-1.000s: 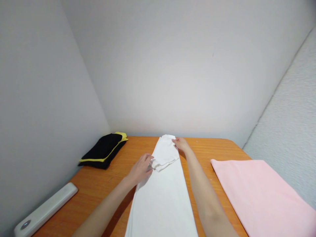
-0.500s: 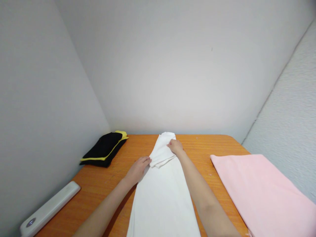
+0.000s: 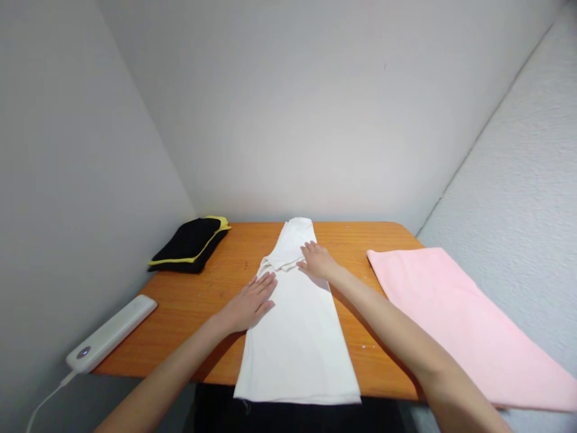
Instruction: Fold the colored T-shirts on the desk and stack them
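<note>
A long white garment point(image 3: 298, 337) lies lengthwise down the middle of the orange wooden table point(image 3: 202, 304), its far end folded back on itself. My left hand point(image 3: 250, 302) lies flat on the garment's left edge, fingers stretched out. My right hand point(image 3: 317, 261) rests flat on the cloth just below the folded flap, fingers spread. Neither hand grips anything.
A folded black garment with yellow trim point(image 3: 192, 243) sits at the table's far left corner. A pink cloth point(image 3: 446, 316) is spread over the right side. A white power bank point(image 3: 110, 332) with a cable lies at the near left edge. Walls close in on three sides.
Both hands have let go of the folded flap and now press flat on the garment, drawn nearer to me. The camera has pulled back, showing the table's front edge.
</note>
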The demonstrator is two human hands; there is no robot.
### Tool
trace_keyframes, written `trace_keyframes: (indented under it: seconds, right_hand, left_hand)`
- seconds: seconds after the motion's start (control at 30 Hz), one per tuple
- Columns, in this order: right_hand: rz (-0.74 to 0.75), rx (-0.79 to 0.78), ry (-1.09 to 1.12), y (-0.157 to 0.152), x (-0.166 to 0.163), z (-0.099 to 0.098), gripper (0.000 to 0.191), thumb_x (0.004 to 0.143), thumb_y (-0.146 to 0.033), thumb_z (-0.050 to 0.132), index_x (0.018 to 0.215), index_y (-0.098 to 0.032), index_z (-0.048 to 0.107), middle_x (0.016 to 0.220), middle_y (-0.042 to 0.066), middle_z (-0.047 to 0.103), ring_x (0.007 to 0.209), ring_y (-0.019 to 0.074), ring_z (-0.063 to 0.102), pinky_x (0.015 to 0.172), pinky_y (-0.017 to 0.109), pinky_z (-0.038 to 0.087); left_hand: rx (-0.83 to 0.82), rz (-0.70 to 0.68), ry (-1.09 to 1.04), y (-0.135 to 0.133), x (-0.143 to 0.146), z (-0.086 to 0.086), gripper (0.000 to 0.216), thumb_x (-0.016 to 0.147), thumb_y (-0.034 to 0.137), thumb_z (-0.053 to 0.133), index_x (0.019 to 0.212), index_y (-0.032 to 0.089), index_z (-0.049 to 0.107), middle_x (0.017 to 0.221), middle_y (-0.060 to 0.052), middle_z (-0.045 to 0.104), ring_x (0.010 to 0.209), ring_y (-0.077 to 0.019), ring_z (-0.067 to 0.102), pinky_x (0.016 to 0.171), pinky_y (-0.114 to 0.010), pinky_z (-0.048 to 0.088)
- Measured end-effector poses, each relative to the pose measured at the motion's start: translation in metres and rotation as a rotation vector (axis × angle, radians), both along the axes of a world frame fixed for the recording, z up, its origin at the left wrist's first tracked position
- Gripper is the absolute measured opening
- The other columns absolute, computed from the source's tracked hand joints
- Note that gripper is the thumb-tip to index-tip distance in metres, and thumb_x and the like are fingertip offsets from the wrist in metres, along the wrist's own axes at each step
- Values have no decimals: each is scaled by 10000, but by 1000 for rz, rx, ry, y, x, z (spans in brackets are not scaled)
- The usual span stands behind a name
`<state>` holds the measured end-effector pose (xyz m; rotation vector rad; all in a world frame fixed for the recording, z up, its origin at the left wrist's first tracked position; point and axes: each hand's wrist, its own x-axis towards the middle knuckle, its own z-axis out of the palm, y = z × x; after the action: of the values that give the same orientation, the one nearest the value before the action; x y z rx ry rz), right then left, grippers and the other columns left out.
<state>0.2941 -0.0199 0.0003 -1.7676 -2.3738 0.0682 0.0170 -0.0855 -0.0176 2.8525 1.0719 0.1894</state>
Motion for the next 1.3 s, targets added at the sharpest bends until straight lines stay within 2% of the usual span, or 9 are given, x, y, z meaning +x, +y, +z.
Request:
trace_keyframes:
  seconds: [0.17,0.37,0.63,0.73,0.8,0.9,1.03,1.2,1.3]
  right_hand:
    - [162,-84,-27,-73,-1,-27,830,931,-664,343,1497,-62,270,1567,174,146,1449,316,66,1166,465,139]
    - [192,-26,44,-111,11,-28,740,984,-599,247,1524,-96,195,1573,142,112,1452,265,15,1179,478,117]
    - [463,-210,117,-218,47,3,1017,802,-685,599,1545,-217,86,1590,99,31,1454,266,36,1186,444,127]
    - [447,-196,65,-246,48,-2,1062,763,-475,748,1545,-220,76,1592,103,23,1453,276,40,1187,447,130]
    - [403,-139,21,-253,46,-10,939,805,-208,669,1544,-227,90,1594,88,31,1455,258,31,1187,450,128]
    - [387,-78,-11,-255,46,-20,902,730,12,465,1539,-228,149,1595,70,73,1455,225,54,1185,453,133]
    - [417,-69,58,-260,52,-26,816,722,15,381,1495,-239,317,1572,65,208,1440,224,163,1168,494,155]
    - [320,-194,458,-274,52,-10,347,940,-312,415,1182,-259,658,1182,90,663,1109,254,585,987,404,428]
    - [128,-323,734,-285,44,11,453,937,-572,407,872,-253,722,803,49,697,760,230,627,745,323,499]
  left_hand:
    - [-31,27,-5,1,-5,-12,569,1011,461,236,1527,229,178,1595,-55,149,1469,-183,129,1188,-397,168]
    - [15,5,-4,-3,-4,-3,568,1004,465,276,1496,183,286,1573,-92,237,1462,-211,175,1194,-433,121]
    - [-173,-221,-40,-91,-37,42,779,880,591,518,1521,291,194,1587,-49,203,1454,-251,200,1185,-445,209]
    - [-195,-270,9,-118,-43,33,995,764,570,681,1535,264,131,1599,-79,127,1456,-302,171,1178,-486,220]
    - [-138,-258,3,-126,-44,21,837,863,345,619,1535,270,126,1597,-71,141,1459,-277,164,1179,-482,228]
    - [-43,-263,-49,-128,-46,4,707,893,40,389,1522,292,187,1577,-43,237,1449,-215,216,1179,-444,254]
    - [-6,-293,-192,-132,-55,-1,534,904,155,471,1421,271,398,1475,-79,447,1361,-234,413,1115,-425,379]
    - [26,-45,-547,-154,-54,3,269,860,256,565,1121,312,599,975,-59,742,884,-217,703,798,-337,575]
    - [75,106,-755,-168,-48,4,161,826,289,587,974,316,646,750,-22,713,656,-204,676,620,-307,568]
